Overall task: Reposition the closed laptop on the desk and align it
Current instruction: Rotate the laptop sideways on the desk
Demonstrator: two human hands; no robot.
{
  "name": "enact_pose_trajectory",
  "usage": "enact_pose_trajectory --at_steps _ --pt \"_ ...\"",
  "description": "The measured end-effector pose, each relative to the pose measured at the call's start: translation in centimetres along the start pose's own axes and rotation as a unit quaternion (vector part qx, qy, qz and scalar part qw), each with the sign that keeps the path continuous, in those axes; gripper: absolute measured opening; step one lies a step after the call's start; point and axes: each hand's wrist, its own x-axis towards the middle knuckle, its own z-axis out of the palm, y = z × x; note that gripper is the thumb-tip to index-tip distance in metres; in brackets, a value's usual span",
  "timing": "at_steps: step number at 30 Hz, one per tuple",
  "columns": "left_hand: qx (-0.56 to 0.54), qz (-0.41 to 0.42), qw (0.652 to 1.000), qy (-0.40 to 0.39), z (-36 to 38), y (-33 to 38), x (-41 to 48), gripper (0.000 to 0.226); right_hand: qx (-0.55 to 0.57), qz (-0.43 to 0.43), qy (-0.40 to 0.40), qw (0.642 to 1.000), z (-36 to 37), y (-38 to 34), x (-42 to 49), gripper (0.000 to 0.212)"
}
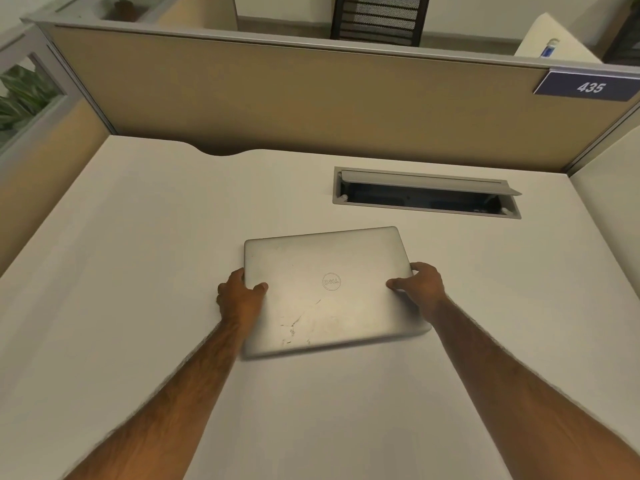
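A closed silver laptop (329,289) with a round logo on its lid lies on the white desk (138,271), near the middle. It sits slightly skewed, its right side turned a little away from me. My left hand (240,296) grips its left edge, thumb on the lid. My right hand (420,284) grips its right edge, thumb on top as well. The lid shows scuff marks near the front edge.
An open cable tray (426,194) with a raised grey flap is set into the desk behind the laptop. Beige partition walls (277,91) close off the back and left. A blue number plate (588,86) hangs at the back right.
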Motion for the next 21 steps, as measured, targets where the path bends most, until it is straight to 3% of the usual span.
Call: enact_pose_trajectory --at_steps 7,14,21 --pt "-0.040 0.001 0.999 0.015 0.3 -0.9 -1.0 0.062 0.077 -0.013 -0.001 0.997 0.2 0.2 0.5 0.057" --pt "-0.078 -0.046 0.994 0.066 0.8 -1.7 -4.0 0.059 0.075 -0.025 -0.008 0.997 0.3 -1.1 2.0 0.061" --pt "-0.130 -0.097 0.981 0.108 1.1 -2.3 -6.6 0.054 0.083 -0.041 -0.028 0.995 1.1 -3.5 3.2 0.039"
